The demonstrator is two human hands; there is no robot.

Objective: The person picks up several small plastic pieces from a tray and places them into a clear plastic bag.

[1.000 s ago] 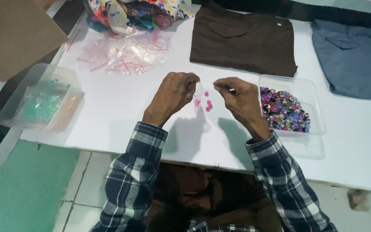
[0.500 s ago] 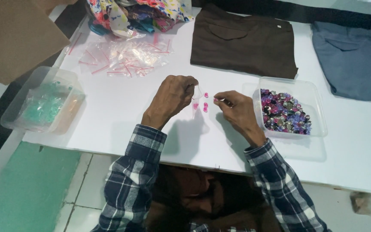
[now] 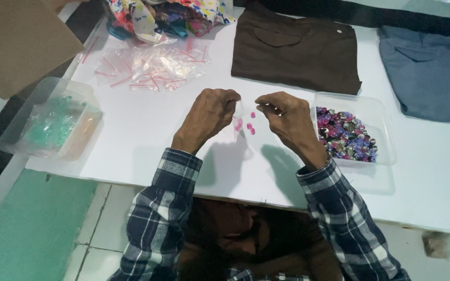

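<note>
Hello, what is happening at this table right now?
A person in a plaid shirt works at a white table. The left hand and the right hand are raised close together, and between them is a small clear bag; a few pink beads show just below it. Which hand grips the bag is hard to tell. A tray of mixed beads sits beside the right hand, a pile of empty clear bags lies further back, and a box with green beads stands at the left.

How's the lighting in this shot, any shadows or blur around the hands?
Head view: bright, even light on the white table; soft shadows fall toward the camera below the left hand and right hand; the small pink beads look slightly blurred.
</note>
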